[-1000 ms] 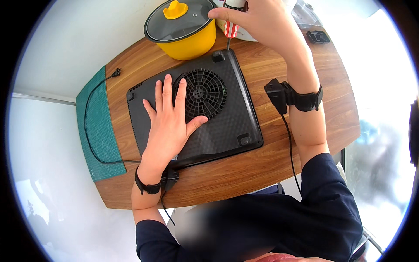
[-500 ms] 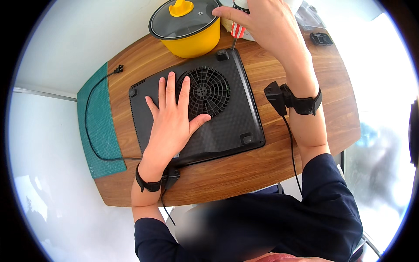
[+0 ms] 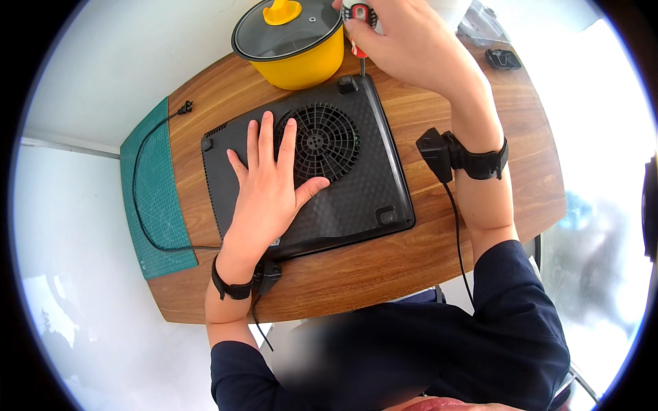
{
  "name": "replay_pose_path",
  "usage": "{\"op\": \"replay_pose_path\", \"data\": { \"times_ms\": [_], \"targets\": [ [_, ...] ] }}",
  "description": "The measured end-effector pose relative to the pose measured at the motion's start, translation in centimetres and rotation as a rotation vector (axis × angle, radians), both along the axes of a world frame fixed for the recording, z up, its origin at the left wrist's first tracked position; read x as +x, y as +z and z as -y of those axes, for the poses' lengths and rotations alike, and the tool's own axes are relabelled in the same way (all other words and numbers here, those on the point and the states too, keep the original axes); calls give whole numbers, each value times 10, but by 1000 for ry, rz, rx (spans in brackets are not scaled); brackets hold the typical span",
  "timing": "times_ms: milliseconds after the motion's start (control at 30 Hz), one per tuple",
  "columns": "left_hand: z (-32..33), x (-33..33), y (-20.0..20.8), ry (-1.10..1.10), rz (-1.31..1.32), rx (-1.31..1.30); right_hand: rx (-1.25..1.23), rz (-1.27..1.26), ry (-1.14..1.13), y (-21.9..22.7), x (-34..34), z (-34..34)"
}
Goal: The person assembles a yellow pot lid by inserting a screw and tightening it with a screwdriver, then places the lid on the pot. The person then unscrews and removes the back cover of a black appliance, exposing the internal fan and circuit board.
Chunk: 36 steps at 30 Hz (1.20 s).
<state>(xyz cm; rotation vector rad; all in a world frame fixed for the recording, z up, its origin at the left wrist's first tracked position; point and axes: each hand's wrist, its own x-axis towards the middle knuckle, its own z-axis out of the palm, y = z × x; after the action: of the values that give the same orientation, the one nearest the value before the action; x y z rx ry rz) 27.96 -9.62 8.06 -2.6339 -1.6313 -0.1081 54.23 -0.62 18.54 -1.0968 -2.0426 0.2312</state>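
The work looks to be at an early stage, judging by the black appliance [image 3: 349, 209], which lies underside up in the middle of the table [image 3: 329, 291], a little askew to its near edge: the casing looks whole, with the round fan grille [image 3: 317, 142] in place and no part visibly lifted off. Work appears to be in hand at the casing's corner toward the table's far edge, where the shaft of a screwdriver [image 3: 358, 49] with a red and pale handle comes down beside a rubber foot [image 3: 348, 84]; whether its tip sits in a screw is too small to tell, so how much is done there and how much is left cannot be judged. The right hand [image 3: 401, 44] is curled round that handle, thumb along its side, with some fingers cut off by the picture's rim. The left hand [image 3: 264, 188] lies flat on the casing with fingers spread, the longest ones at the grille's side. As for writing, a pale label [image 3: 276, 241] shows beside the left wrist at the casing's near edge, too small to read; the green mat [image 3: 161, 212] at the table's left edge bears a fine printed grid, with a black cord [image 3: 137, 205] running over it. The yellow pot [image 3: 301, 68] near the far edge shows no lettering that can be made out.
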Motion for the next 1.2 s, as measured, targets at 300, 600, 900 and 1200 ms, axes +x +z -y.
{"op": "replay_pose_path", "data": {
  "times_ms": [300,600,900,1200],
  "targets": [
    [-1,0,-10,-2,12,2,-35,-102,-33,-4,-6,4],
    [-4,-1,-14,-2,14,5,173,32,-163,-27,-9,-10],
    [-3,-3,-16,-8,8,12,170,-91,-76,-31,-9,-16],
    [-4,-4,-18,-6,11,4,239,-144,-93,-35,-9,-21]
  ]
}}
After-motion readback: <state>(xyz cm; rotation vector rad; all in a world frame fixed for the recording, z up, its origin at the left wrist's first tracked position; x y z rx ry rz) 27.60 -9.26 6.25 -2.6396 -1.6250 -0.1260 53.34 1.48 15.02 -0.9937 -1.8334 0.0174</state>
